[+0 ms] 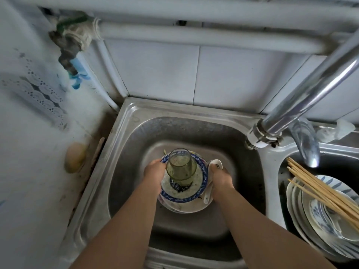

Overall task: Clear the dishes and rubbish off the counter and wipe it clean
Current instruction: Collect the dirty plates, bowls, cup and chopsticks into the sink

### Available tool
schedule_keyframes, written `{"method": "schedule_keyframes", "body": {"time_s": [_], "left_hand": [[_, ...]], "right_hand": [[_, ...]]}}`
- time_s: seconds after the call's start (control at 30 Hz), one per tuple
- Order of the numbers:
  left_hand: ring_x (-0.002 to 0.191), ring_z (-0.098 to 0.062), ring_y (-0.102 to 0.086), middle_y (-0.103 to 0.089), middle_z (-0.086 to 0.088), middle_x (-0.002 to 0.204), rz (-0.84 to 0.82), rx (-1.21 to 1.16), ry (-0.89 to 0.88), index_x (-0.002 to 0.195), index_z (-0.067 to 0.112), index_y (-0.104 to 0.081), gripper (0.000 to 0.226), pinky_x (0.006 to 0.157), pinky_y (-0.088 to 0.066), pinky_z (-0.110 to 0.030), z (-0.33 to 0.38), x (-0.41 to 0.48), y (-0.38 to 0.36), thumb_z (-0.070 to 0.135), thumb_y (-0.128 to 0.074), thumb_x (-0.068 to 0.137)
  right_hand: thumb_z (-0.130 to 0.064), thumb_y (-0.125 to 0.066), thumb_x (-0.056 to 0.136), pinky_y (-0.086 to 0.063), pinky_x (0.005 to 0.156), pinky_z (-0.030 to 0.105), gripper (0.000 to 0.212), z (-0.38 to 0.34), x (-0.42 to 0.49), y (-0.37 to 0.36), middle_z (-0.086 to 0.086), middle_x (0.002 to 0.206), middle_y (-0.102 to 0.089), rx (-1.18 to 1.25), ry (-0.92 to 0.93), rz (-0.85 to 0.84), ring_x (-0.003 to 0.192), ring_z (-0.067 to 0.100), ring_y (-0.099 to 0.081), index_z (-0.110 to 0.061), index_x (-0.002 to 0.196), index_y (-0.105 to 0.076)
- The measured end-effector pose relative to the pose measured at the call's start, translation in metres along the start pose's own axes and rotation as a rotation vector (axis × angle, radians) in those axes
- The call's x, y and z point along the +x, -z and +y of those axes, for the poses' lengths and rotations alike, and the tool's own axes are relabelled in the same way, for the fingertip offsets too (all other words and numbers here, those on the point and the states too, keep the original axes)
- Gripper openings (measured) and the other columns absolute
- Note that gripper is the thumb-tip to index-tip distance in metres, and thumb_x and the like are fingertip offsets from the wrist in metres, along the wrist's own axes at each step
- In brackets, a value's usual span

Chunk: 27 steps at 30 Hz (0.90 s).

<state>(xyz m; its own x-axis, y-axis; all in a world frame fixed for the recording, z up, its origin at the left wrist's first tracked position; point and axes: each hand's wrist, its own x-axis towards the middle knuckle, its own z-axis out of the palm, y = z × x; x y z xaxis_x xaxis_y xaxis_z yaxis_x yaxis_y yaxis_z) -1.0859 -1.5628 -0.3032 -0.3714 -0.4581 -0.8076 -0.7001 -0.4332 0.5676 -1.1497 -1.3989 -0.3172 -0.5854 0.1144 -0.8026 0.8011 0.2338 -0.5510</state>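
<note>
Both hands held a stack of dishes in the brushed stainless-steel left sink basin (136, 144). The left hand (153, 174) curled its grip round the left edge of a round blue-rimmed ceramic bowl (174, 199). The right hand (221, 178) gripped the right edge beside a glossy white ceramic spoon (215, 164). A tall greenish clear glass (181, 168) stood in the bowl, over a plain white plate (186, 209). In the right basin, wooden chopsticks (318, 191) lay across stacked blue-patterned plates (314, 220).
</note>
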Motion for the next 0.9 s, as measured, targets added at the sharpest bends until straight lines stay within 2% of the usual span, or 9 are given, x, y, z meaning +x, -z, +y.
{"method": "schedule_keyframes", "body": {"time_s": [0.13, 0.23, 0.37, 0.43, 0.5, 0.63, 0.7, 0.8, 0.9], "left_hand": [[0.092, -0.037, -0.068, -0.070, -0.021, 0.101, 0.001, -0.015, 0.016, 0.112, 0.010, -0.067, 0.031, 0.085, -0.055, -0.055, -0.002, 0.003, -0.002, 0.009, -0.053, 0.084], [0.094, -0.037, -0.067, -0.069, -0.021, 0.103, 0.018, -0.040, 0.015, 0.113, 0.011, -0.066, 0.030, 0.086, -0.055, -0.054, -0.004, 0.002, -0.002, 0.008, -0.054, 0.085], [0.088, -0.033, -0.068, -0.070, -0.016, 0.098, 0.030, -0.049, 0.007, 0.111, 0.015, -0.064, 0.026, 0.070, -0.057, -0.038, -0.008, -0.001, 0.001, 0.010, -0.056, 0.087], [0.091, -0.032, -0.067, -0.070, -0.015, 0.100, 0.030, -0.025, -0.016, 0.112, 0.015, -0.064, 0.026, 0.074, -0.057, -0.039, -0.007, -0.005, 0.001, 0.012, -0.057, 0.087], [0.096, -0.032, -0.065, -0.069, -0.013, 0.103, 0.048, 0.007, -0.053, 0.113, 0.015, -0.064, 0.026, 0.086, -0.055, -0.044, -0.004, -0.009, 0.002, 0.014, -0.055, 0.088], [0.107, -0.030, -0.059, -0.063, -0.011, 0.116, 0.092, 0.083, -0.143, 0.120, 0.011, -0.061, 0.033, 0.094, -0.048, -0.042, -0.001, -0.017, 0.002, 0.018, -0.049, 0.089], [0.107, -0.032, -0.059, -0.063, -0.013, 0.116, 0.101, 0.075, -0.155, 0.119, 0.009, -0.060, 0.034, 0.093, -0.048, -0.043, 0.000, -0.021, 0.001, 0.019, -0.048, 0.090], [0.099, -0.034, -0.061, -0.065, -0.017, 0.106, 0.092, 0.065, -0.165, 0.106, 0.007, -0.065, 0.027, 0.081, -0.049, -0.040, 0.000, -0.028, 0.002, 0.019, -0.049, 0.088], [0.080, -0.030, -0.058, -0.062, -0.016, 0.085, 0.083, 0.049, -0.177, 0.099, -0.001, -0.064, 0.026, 0.066, -0.039, -0.031, -0.003, -0.035, 0.004, 0.016, -0.050, 0.084]], "right_hand": [[-0.035, -0.045, 0.093, -0.040, 0.059, 0.030, 0.034, 0.003, 0.000, 0.000, 0.006, 0.087, -0.058, -0.032, -0.024, -0.007, 0.072, 0.022, -0.055, -0.016, 0.121, -0.051], [-0.034, -0.044, 0.093, -0.042, 0.068, 0.033, 0.040, 0.006, 0.001, -0.001, 0.011, 0.102, -0.060, -0.074, 0.012, -0.013, 0.077, 0.025, -0.055, -0.014, 0.127, -0.049], [-0.032, -0.044, 0.092, -0.047, 0.074, 0.037, 0.039, 0.007, -0.001, 0.001, 0.013, 0.103, -0.060, -0.103, 0.070, -0.020, 0.086, 0.030, -0.058, -0.014, 0.127, -0.048], [-0.031, -0.044, 0.092, -0.046, 0.071, 0.035, 0.039, 0.004, -0.003, 0.002, 0.011, 0.098, -0.060, -0.142, 0.086, -0.011, 0.085, 0.029, -0.058, -0.013, 0.127, -0.048], [-0.030, -0.042, 0.094, -0.042, 0.066, 0.032, 0.038, 0.001, -0.005, 0.003, 0.008, 0.093, -0.058, -0.183, 0.116, 0.024, 0.081, 0.026, -0.056, -0.011, 0.127, -0.048], [-0.028, -0.041, 0.096, -0.043, 0.075, 0.037, 0.038, -0.001, -0.010, 0.006, 0.013, 0.108, -0.058, -0.281, 0.209, 0.142, 0.095, 0.029, -0.056, -0.010, 0.129, -0.048], [-0.027, -0.041, 0.097, -0.050, 0.081, 0.041, 0.034, -0.001, -0.013, 0.004, 0.012, 0.106, -0.061, -0.335, 0.219, 0.157, 0.096, 0.028, -0.060, -0.010, 0.125, -0.050], [-0.021, -0.044, 0.095, -0.053, 0.081, 0.041, 0.026, 0.001, -0.016, 0.003, 0.010, 0.099, -0.062, -0.486, 0.191, 0.126, 0.092, 0.025, -0.062, -0.011, 0.117, -0.054], [-0.013, -0.047, 0.091, -0.049, 0.074, 0.034, 0.028, 0.003, -0.019, 0.002, 0.011, 0.106, -0.062, -0.632, 0.212, 0.100, 0.096, 0.027, -0.061, -0.012, 0.118, -0.052]]}}
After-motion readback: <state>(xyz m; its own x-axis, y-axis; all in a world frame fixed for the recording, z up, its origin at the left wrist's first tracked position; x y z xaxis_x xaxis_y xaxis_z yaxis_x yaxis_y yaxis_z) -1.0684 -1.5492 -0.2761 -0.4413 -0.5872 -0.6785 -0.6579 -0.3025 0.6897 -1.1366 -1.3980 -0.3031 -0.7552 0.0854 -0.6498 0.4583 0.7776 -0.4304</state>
